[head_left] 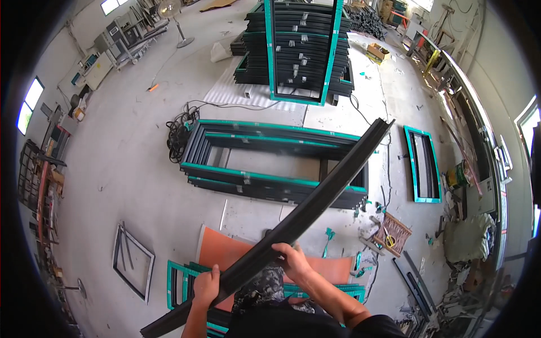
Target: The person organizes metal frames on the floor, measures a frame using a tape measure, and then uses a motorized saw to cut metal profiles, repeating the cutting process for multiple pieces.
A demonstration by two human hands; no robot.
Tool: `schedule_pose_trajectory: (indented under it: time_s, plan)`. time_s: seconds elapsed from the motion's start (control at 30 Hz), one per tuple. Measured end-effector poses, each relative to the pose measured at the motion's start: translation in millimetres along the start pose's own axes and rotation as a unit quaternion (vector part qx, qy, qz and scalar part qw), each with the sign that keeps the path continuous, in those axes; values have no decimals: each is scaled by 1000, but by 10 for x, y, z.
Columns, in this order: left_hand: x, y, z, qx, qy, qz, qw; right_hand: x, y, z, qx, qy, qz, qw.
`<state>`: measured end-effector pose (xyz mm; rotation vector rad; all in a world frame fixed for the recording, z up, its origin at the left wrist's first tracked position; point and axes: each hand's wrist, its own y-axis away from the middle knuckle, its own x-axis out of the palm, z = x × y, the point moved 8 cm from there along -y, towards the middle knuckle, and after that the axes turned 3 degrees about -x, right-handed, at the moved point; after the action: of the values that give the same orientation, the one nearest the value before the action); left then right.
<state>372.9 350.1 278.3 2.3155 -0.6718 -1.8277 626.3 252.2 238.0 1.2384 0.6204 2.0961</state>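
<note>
A long black metal profile (pixel 315 200) runs diagonally from the lower left up to the right, held above the floor. My left hand (pixel 206 286) grips it near its lower end. My right hand (pixel 293 260) is closed on it a little higher up. Below the hands lies an orange sheet (pixel 225 250) with teal-edged frames (pixel 179 280) beside it on the floor.
A stack of black frames with teal tape (pixel 265 160) lies on the floor ahead. A taller pile of frames (pixel 298 50) stands further back. A single teal frame (pixel 422 163) lies right, a small dark frame (pixel 133 262) left. Cables (pixel 180 129), benches and clutter line the walls.
</note>
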Motion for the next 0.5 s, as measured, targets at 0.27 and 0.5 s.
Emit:
schedule_pose_trajectory:
  time_s: [0.27, 0.5]
  plan:
    - [-239, -1349, -1043, 118, 74, -2, 990, 132, -1060, 1098, -53, -47, -28, 997]
    - [-354, -2374, -1640, 105, 58, -3, 993, 363, -1740, 1887, -86, -62, 14, 994]
